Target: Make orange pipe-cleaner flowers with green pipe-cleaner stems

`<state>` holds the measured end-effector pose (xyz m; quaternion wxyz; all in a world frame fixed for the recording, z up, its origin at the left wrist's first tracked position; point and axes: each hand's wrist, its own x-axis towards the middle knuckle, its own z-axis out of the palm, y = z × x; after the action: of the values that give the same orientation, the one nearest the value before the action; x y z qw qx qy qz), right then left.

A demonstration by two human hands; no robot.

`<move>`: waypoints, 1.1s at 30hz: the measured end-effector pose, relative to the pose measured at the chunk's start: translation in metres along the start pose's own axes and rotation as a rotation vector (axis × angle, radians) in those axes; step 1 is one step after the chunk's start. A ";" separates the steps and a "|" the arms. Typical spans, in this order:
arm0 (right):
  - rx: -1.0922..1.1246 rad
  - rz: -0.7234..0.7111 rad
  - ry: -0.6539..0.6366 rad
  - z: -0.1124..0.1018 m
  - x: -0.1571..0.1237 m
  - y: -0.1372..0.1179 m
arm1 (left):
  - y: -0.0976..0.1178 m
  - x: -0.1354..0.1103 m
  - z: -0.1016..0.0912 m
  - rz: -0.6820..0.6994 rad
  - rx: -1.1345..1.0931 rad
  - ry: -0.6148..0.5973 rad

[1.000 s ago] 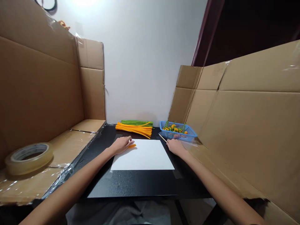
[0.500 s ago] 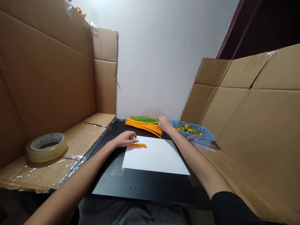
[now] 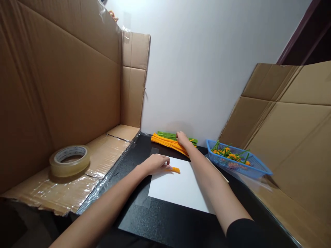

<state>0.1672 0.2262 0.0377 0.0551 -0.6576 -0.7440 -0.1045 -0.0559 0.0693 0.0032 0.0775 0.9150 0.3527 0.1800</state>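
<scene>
My left hand [image 3: 157,163] rests at the left part of a white sheet of paper [image 3: 178,189]. Its fingers are closed on a short, ridged piece of orange pipe cleaner [image 3: 176,170], whose right end sticks out over the paper. Farther back, my right hand [image 3: 182,138] reaches onto a bundle of long orange pipe cleaners [image 3: 165,142] and the green pipe cleaners [image 3: 165,134] lying behind them. The right fingers are curled down at the border of the two colours; what they grip is hidden. A small orange end shows just right of that hand.
Right of the bundle, a blue plastic basket [image 3: 256,168] holds several orange and green pieces. A large roll of clear tape [image 3: 69,161] lies on the cardboard ledge at left. Cardboard walls [image 3: 77,79] flank the black table [image 3: 160,217], and a white wall stands behind it.
The view has turned to the right, so everything sits differently in the picture. My right hand has shifted left over the bundle. The left hand still holds the orange piece on the paper.
</scene>
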 end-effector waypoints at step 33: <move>-0.072 0.057 -0.100 0.006 0.003 0.012 | 0.007 0.002 0.007 0.020 0.016 0.001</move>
<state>0.1790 0.2321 0.0341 -0.0031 -0.6844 -0.7226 -0.0967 -0.0475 0.0657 -0.0007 0.0684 0.9189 0.3451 0.1787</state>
